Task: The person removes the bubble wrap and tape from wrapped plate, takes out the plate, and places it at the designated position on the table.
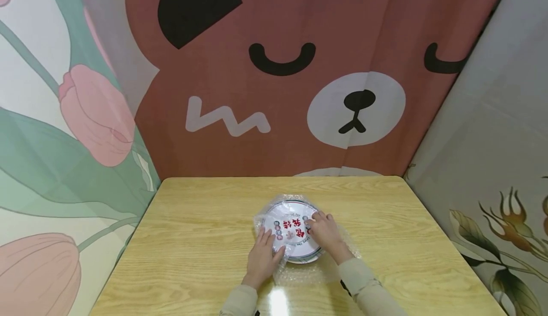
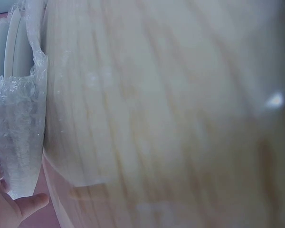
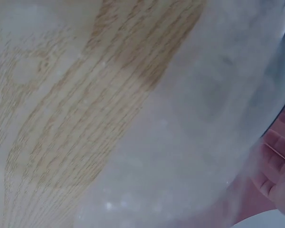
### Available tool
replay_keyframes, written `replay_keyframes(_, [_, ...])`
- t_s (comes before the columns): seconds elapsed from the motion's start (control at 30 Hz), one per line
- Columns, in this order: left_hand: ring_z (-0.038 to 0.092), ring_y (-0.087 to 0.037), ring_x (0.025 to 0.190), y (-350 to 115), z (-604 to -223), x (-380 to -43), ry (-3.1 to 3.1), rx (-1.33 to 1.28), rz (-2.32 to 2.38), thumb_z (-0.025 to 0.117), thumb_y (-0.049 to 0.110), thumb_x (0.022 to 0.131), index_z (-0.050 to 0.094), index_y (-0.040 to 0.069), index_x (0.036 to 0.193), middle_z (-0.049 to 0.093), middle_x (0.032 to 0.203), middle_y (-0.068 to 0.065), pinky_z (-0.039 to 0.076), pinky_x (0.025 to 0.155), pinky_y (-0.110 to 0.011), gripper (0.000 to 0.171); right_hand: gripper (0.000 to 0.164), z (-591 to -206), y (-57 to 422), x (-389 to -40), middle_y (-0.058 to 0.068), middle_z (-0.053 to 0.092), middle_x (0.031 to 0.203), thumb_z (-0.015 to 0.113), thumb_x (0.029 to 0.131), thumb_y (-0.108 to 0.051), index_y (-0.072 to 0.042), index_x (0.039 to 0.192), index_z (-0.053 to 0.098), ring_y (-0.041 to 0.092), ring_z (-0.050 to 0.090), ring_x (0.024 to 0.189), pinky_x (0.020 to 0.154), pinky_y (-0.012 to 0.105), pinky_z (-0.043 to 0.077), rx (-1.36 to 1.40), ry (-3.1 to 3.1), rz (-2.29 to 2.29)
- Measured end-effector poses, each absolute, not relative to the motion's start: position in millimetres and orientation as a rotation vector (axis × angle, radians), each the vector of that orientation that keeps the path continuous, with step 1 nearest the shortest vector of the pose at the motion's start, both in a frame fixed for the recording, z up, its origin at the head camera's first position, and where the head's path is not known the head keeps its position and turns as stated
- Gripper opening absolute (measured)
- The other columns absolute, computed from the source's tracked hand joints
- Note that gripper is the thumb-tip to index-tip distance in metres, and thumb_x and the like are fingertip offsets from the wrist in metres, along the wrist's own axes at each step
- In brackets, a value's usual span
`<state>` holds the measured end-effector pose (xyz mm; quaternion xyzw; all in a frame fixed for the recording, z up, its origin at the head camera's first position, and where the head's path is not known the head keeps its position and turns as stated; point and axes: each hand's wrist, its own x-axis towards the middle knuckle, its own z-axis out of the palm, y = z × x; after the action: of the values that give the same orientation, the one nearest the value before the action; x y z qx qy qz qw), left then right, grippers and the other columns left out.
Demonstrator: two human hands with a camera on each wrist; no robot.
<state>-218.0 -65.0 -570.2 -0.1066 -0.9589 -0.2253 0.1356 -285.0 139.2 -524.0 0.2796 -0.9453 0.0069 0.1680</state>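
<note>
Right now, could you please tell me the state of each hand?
Left hand: open, at the edge of the bubble-wrapped plates.
Right hand: over the plates; whether it grips anything cannot be told.

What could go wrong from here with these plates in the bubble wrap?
The plates are stacked, so they might slide and knock together if tilted. In the left wrist view, the bubble wrap appears to leave part of the rims bare, so a bump there could chip them.
</note>
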Motion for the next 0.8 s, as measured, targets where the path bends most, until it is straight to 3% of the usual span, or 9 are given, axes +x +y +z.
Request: replay_keyframes(0.8, [0.028,-0.031,0.128,-64,-569,-218,-2.778,-0.309,-0.645,0.047,0.045,0.088,0.056,-0.001,0.115,0.047,0.128,-0.015,0.028,0.101,-0.038,0.055,0.013,-539,140,-295,0.006,0.056,0.084,0.065,0.074,-0.018,-0.012,0.086,0.068,0.022,0.046,0.081,0.067,0.036,0.038,0.858,-2.63,-0.081])
